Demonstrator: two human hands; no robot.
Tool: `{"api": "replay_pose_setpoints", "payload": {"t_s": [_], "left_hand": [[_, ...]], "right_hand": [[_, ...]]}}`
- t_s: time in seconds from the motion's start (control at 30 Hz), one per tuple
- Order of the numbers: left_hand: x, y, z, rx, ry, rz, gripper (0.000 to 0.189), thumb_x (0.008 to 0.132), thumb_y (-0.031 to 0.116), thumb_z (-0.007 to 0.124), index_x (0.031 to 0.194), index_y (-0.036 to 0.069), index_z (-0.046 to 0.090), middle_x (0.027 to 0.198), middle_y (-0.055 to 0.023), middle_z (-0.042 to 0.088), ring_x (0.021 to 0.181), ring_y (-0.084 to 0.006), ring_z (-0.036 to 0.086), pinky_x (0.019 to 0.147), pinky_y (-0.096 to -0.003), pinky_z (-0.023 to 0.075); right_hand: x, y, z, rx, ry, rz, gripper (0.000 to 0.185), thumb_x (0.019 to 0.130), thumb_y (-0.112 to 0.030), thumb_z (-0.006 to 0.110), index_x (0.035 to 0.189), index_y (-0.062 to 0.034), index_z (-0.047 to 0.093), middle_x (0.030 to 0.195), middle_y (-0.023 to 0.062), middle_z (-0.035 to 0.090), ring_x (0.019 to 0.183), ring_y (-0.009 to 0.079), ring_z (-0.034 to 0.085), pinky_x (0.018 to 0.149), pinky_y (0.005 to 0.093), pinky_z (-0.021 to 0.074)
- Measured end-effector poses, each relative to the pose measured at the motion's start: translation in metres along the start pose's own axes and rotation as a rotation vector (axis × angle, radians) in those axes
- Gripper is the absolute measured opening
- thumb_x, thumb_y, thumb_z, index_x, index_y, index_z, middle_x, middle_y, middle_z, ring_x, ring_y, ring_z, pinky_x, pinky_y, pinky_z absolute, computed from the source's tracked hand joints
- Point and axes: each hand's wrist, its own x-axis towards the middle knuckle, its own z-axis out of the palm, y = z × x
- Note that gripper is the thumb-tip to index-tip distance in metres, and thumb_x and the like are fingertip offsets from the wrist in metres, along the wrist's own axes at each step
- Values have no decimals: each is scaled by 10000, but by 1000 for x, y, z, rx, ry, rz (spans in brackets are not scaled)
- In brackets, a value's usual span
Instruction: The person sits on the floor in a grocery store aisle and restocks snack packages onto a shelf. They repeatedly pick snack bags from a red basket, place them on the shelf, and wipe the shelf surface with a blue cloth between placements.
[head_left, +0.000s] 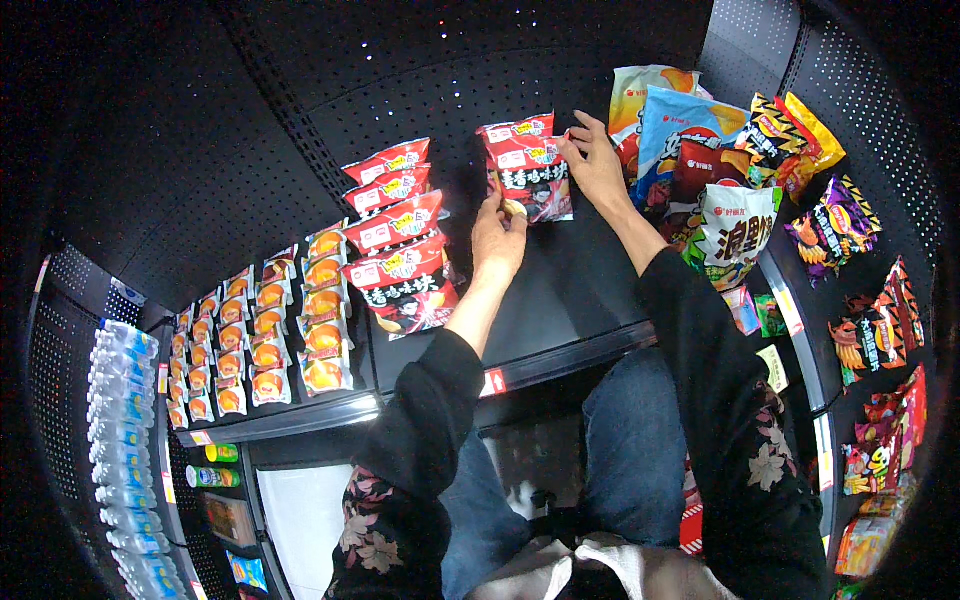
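Note:
A red snack bag (531, 184) with black and white print is held between both hands, over the black shelf. My left hand (499, 244) grips its lower left edge, thumb on the front. My right hand (596, 165) pinches its upper right corner between thumb and fingers. Directly behind stands a matching red bag (517, 127), of which mostly the top shows. Left of my left hand, several more of these bags stand in a row, one behind another; the front red bag (405, 289) leans slightly back.
Small packaged cakes (326, 322) stand in rows further left. Bottles (124, 420) line the far-left shelf. Mixed chip bags crowd the right, including a blue bag (679, 135) and a white bag (731, 232) near my right forearm. The shelf's front edge (555, 356) carries a price strip.

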Motion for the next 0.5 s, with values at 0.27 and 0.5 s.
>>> {"api": "replay_pose_setpoints", "payload": {"t_s": [0.27,0.5], "left_hand": [[1,-16,5,15,84,98,563,932,142,713,1440,-46,562,1094,-185,726,930,-250,710,852,-368,560],[1,-17,5,-49,55,118,481,953,101,675,1406,-33,582,1067,-181,732,948,-242,710,851,-369,558]], "right_hand": [[-63,40,-4,115,-137,322,590,1035,-147,598,1574,-41,384,1413,222,611,1210,305,663,843,411,641],[-67,60,8,35,-196,259,569,1024,-157,630,1539,-16,434,1372,190,653,1168,272,679,851,382,603]]}}
